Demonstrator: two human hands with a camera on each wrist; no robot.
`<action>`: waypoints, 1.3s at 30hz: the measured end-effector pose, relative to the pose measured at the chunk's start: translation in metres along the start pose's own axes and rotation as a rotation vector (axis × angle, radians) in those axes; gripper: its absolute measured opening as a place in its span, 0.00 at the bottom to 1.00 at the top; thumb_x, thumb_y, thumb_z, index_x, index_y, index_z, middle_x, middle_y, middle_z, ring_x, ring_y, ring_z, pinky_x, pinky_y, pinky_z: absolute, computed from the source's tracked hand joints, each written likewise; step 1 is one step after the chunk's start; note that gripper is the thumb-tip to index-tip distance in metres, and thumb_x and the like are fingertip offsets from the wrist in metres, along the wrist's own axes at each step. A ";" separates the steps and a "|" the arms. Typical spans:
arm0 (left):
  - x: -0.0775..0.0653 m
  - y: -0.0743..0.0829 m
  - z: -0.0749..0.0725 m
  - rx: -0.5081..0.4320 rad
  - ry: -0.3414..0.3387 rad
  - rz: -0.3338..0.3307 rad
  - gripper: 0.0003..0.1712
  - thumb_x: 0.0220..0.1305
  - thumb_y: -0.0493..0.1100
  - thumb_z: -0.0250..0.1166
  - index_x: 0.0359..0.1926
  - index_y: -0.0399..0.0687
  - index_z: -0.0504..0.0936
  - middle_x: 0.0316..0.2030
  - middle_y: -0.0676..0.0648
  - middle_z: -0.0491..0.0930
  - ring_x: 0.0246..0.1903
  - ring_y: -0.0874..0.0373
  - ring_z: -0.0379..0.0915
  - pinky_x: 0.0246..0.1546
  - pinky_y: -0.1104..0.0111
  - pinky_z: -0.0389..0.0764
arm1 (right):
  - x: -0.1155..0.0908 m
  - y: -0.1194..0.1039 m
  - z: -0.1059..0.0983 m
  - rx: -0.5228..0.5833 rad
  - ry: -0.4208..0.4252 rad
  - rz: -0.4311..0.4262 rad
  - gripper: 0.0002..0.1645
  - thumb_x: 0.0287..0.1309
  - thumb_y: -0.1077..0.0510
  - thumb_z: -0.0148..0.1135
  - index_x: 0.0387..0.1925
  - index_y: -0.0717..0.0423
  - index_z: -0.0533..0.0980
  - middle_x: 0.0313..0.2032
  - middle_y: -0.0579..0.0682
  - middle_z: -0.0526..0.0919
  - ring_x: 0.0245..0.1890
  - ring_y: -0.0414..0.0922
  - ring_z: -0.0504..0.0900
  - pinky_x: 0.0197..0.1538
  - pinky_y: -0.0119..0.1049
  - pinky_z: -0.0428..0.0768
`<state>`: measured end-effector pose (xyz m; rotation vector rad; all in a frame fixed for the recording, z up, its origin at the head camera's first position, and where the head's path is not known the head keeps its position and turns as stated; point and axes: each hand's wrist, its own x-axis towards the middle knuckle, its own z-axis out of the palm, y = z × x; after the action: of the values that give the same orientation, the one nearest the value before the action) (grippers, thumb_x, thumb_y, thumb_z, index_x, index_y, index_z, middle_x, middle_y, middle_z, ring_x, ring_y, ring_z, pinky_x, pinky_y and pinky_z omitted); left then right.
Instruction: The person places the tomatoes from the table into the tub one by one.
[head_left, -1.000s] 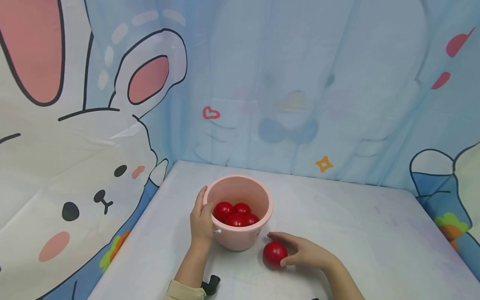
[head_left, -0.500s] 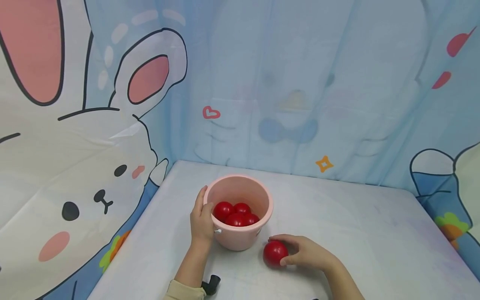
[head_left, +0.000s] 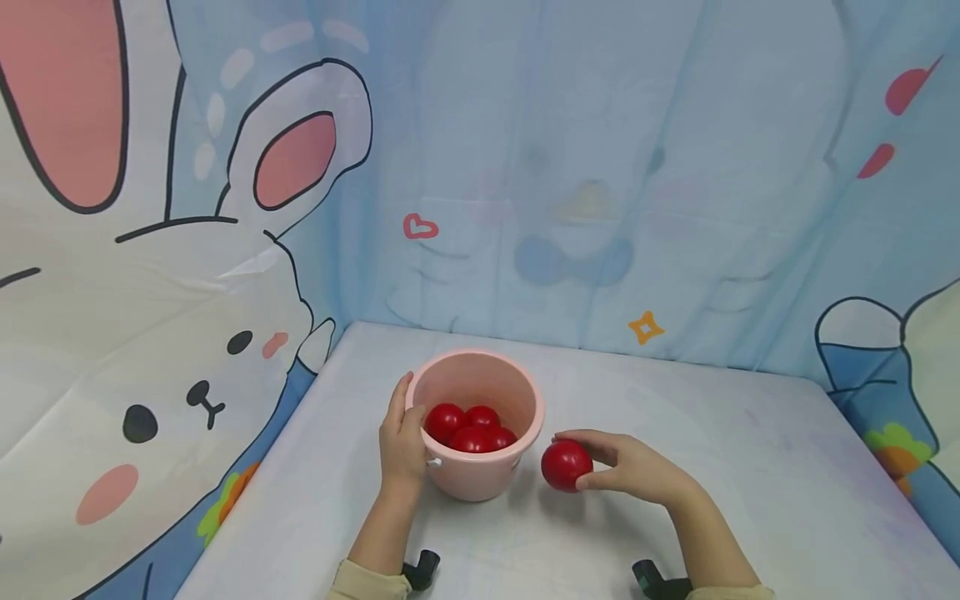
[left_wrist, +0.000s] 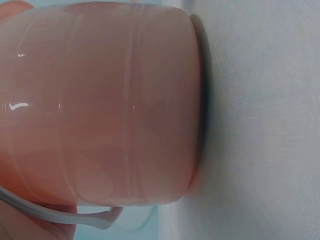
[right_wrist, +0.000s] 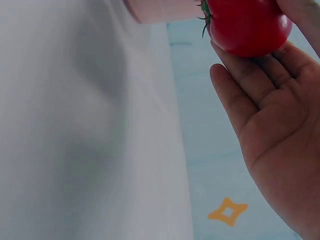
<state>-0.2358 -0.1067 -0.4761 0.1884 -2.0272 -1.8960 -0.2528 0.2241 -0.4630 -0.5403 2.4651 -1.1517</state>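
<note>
A pink bucket [head_left: 476, 479] stands upright on the white table, with several red tomatoes [head_left: 471, 438] inside. My left hand [head_left: 403, 442] grips the bucket's left side at the rim; the left wrist view shows the bucket's wall [left_wrist: 100, 100] and its pale handle [left_wrist: 65, 216]. To the right of the bucket, my right hand [head_left: 633, 471] pinches another tomato [head_left: 566, 466] between thumb and fingers, raised off the table. In the right wrist view this tomato [right_wrist: 247, 25] shows a green stem, and my right hand [right_wrist: 280, 120] lies behind and below it.
The white cloth-covered table [head_left: 750, 467] reaches back to a blue curtain [head_left: 600, 125] with cartoon prints. A printed rabbit [head_left: 172, 350] covers the left side. Black wrist mounts [head_left: 423, 571] sit by both forearms.
My right hand has lifted the tomato off the table, moving it up and slightly to the right. The left hand and the bucket stay in place.
</note>
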 end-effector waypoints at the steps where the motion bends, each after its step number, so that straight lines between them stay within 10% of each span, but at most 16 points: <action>1: 0.000 0.000 0.000 0.000 -0.002 -0.001 0.30 0.71 0.48 0.50 0.70 0.80 0.62 0.70 0.64 0.66 0.70 0.56 0.63 0.60 0.50 0.77 | 0.000 -0.001 -0.003 -0.008 0.000 0.001 0.39 0.47 0.43 0.75 0.63 0.36 0.73 0.61 0.48 0.78 0.64 0.56 0.72 0.54 0.51 0.84; 16: 0.001 -0.003 0.000 0.020 -0.004 0.012 0.30 0.71 0.48 0.50 0.70 0.79 0.62 0.70 0.63 0.66 0.70 0.55 0.63 0.59 0.51 0.78 | -0.005 -0.037 -0.066 -0.101 0.052 -0.152 0.38 0.52 0.45 0.73 0.65 0.32 0.71 0.60 0.46 0.79 0.60 0.51 0.78 0.48 0.34 0.84; 26: 0.002 -0.004 0.000 0.030 -0.005 0.017 0.29 0.71 0.49 0.48 0.70 0.80 0.62 0.70 0.63 0.66 0.70 0.55 0.63 0.60 0.50 0.77 | 0.002 -0.081 -0.110 -0.157 0.063 -0.197 0.38 0.56 0.47 0.70 0.68 0.33 0.68 0.63 0.47 0.76 0.64 0.54 0.74 0.51 0.39 0.83; 39: 0.003 -0.002 0.000 0.002 -0.005 -0.008 0.29 0.71 0.49 0.48 0.69 0.81 0.62 0.70 0.65 0.64 0.71 0.57 0.60 0.63 0.50 0.74 | 0.040 -0.106 -0.091 -0.101 -0.049 -0.221 0.38 0.52 0.45 0.73 0.65 0.30 0.71 0.61 0.41 0.77 0.66 0.52 0.72 0.51 0.39 0.85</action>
<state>-0.2384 -0.1082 -0.4781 0.1933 -2.0347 -1.9007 -0.3110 0.1998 -0.3322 -0.8786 2.4789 -1.0821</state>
